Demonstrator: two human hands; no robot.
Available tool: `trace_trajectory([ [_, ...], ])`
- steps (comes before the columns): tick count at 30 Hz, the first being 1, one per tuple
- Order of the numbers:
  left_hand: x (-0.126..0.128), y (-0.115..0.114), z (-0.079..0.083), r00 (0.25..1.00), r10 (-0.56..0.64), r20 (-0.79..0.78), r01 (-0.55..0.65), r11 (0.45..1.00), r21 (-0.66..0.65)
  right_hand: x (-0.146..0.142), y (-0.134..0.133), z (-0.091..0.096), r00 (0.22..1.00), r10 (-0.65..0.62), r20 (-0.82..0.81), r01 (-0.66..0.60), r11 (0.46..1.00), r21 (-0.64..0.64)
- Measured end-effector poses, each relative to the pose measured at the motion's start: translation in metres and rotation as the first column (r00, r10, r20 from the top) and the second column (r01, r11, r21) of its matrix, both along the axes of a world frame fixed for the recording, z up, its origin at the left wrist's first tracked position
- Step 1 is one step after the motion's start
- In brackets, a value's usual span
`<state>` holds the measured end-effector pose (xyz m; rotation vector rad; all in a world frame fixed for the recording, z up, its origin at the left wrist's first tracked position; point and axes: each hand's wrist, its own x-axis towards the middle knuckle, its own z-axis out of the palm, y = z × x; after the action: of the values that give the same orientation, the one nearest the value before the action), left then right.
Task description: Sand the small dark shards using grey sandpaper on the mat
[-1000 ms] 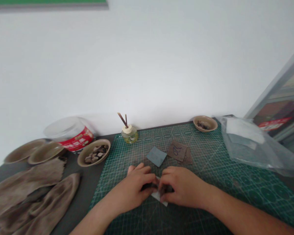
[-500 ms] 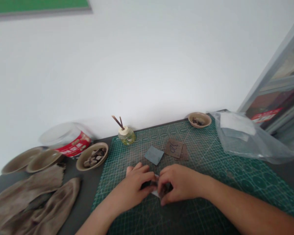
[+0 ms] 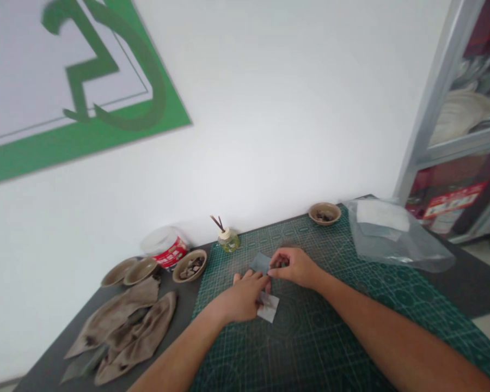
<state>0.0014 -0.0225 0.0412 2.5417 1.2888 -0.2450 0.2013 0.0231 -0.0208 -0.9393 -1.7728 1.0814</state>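
My right hand is forward on the mat, its fingertips pinched on a small dark chip beside a grey-blue abrasive square. My left hand lies nearer me, its fingers closed and touching the edge of a white paper square. A dark mark shows on that paper by my left thumb, too small to identify. The brown sheet with handwriting from the earlier views is hidden behind my right hand or out of sight. Both hands are over a green cutting mat.
A small bowl of dark pieces sits at the mat's far edge, and a clear plastic bag lies to the right. Left of the mat are a bowl of chips, a reed diffuser bottle, a red-labelled tub, two shallow bowls and brown cloths.
The view has swung upward and tilted, so the table looks smaller. My hands have separated, with the right moving forward to the grey-blue square. More of the white paper now shows.
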Motion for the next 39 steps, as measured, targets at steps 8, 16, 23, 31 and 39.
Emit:
trace_trajectory([
  [8,0.007,-0.019,0.007,0.995,0.070,0.069,-0.070,0.997,-0.012,0.002,0.011,-0.007,0.994,-0.094,-0.053,0.097,0.994,0.046],
  [16,-0.066,-0.003,0.049,0.918,0.195,0.345,-0.337,0.843,0.419,0.005,0.020,-0.014,0.990,-0.132,-0.051,0.134,0.991,0.031],
  [23,-0.094,-0.017,-0.012,0.915,0.272,0.298,-0.374,0.848,0.376,0.007,0.016,-0.012,0.990,-0.138,-0.015,0.139,0.989,0.047],
  [31,-0.080,-0.006,-0.022,0.803,0.293,0.519,-0.449,0.870,0.202,0.005,0.005,-0.004,0.995,-0.103,0.018,0.101,0.993,0.053],
  [39,0.004,0.001,-0.022,0.190,0.630,0.753,-0.076,0.774,-0.628,-0.019,-0.027,0.022,0.997,0.028,0.072,-0.037,0.990,0.135],
])
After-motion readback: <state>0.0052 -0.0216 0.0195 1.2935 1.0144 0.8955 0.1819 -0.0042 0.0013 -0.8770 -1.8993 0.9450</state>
